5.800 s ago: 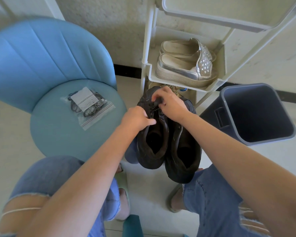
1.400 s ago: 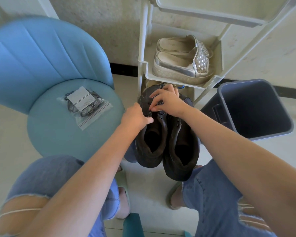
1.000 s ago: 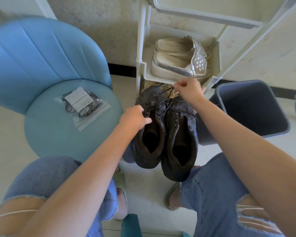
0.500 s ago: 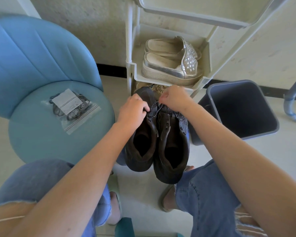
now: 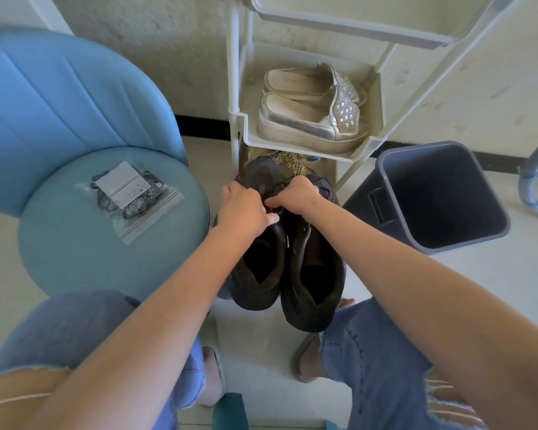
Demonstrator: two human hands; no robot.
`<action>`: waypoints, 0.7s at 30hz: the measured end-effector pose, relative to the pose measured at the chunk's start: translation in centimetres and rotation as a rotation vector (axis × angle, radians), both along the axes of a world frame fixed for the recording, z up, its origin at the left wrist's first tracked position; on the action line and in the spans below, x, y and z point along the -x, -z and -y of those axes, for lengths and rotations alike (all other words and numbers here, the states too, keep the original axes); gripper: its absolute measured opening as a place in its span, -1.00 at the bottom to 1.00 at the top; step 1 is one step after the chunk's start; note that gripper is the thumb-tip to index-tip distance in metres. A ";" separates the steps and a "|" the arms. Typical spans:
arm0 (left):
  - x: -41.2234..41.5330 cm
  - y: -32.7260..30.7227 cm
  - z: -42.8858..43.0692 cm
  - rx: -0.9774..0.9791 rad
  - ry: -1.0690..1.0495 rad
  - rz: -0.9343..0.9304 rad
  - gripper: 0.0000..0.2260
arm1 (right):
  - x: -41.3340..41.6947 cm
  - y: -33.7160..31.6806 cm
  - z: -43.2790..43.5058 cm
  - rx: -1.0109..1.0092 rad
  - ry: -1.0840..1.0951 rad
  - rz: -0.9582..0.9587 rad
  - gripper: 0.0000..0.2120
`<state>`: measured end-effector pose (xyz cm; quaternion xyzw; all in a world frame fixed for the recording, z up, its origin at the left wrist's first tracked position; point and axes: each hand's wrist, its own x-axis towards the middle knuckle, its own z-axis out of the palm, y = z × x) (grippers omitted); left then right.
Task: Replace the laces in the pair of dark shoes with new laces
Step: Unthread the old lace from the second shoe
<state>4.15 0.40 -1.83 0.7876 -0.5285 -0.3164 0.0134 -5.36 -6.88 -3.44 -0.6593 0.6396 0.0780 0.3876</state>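
the dark shoes [image 5: 311, 274] stand side by side between the person's knees, toes toward 12 o'clock. the left hand [image 5: 244, 209] curls its fingers on one shoe's collar; the right hand [image 5: 295, 197] has its fingers pinched on the old lace [image 5: 275, 188]. the bag of new laces [image 5: 131, 197] lies on the blue chair [image 5: 75, 262] at 9 o'clock.

dark shoes [image 5: 311, 274]: lacing covered by left hand [image 5: 246, 209] and right hand [image 5: 295, 197], can't tell what the right fingers pinch | bag [image 5: 143, 212]: label print too small to read | chair [image 5: 59, 103]: back cut by left edge | rack [image 5: 354, 29]: top shelf cut by upper edge | blue tube [image 5: 531, 181]: cut at right edge
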 end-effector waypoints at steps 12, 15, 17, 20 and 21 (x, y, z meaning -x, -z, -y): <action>-0.4 0.3 -0.5 -0.001 -0.109 -0.208 -0.72 | 1.2 -0.7 1.3 0.158 -0.236 -0.277 -0.31; -0.1 0.2 -0.5 0.000 -0.106 -0.203 -0.72 | 1.4 -0.5 1.3 0.087 -0.256 -0.284 -0.34; 0.0 0.2 -0.5 -0.004 -0.097 -0.190 -0.72 | 0.9 -0.3 1.1 0.017 -0.235 -0.214 -0.51; 0.0 0.1 -0.4 -0.014 -0.112 -0.193 -0.72 | 0.5 -0.4 0.9 0.125 -0.099 -0.122 -0.60; 0.0 0.1 -0.4 -0.020 -0.116 -0.192 -0.73 | 0.4 -0.5 0.9 0.257 -0.056 -0.093 -0.63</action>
